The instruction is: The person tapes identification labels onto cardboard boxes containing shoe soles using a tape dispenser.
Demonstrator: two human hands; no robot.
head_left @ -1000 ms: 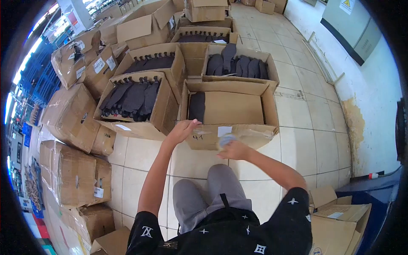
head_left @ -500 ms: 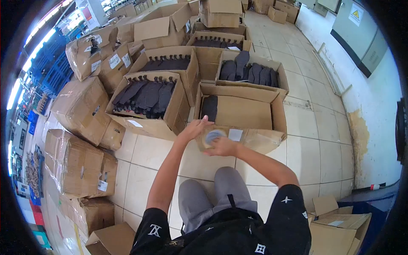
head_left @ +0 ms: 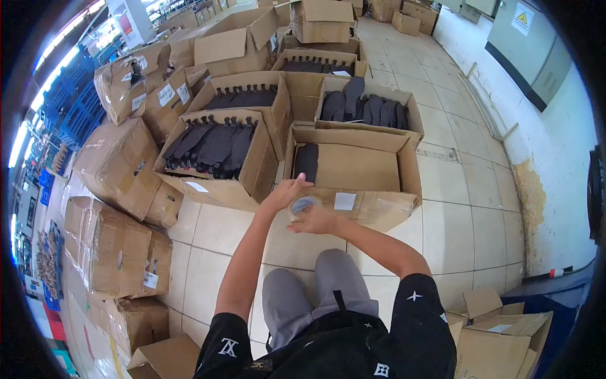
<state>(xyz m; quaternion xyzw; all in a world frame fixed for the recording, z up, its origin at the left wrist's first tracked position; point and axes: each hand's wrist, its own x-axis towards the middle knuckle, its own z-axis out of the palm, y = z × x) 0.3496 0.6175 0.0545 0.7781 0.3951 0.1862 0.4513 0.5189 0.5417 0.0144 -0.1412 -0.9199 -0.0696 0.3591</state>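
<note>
My right hand (head_left: 317,220) grips a roll of clear packing tape (head_left: 305,203) at the front left corner of an open cardboard carton (head_left: 372,205). The hand is slightly blurred. Just above the roll, my left hand (head_left: 287,191) rests against the same corner, thumb up and fingers stretched along the cardboard. Some of its fingertips are hard to make out. Inside this carton, a dark grey, sole-shaped piece (head_left: 307,163) lies at the left, beside a flat cardboard surface (head_left: 356,165). A white label (head_left: 344,201) is stuck on the carton's front wall.
Left of it stands a carton filled with dark pieces (head_left: 211,148); another filled carton (head_left: 366,107) is behind. Taped closed cartons (head_left: 117,243) are stacked along the left. An open carton (head_left: 499,341) sits at lower right, and a grey cabinet (head_left: 527,54) hangs on the right wall.
My right hand and the tape roll have shifted slightly left and down, toward the carton's corner. My left hand stays at the corner. The whole view has moved a little.
</note>
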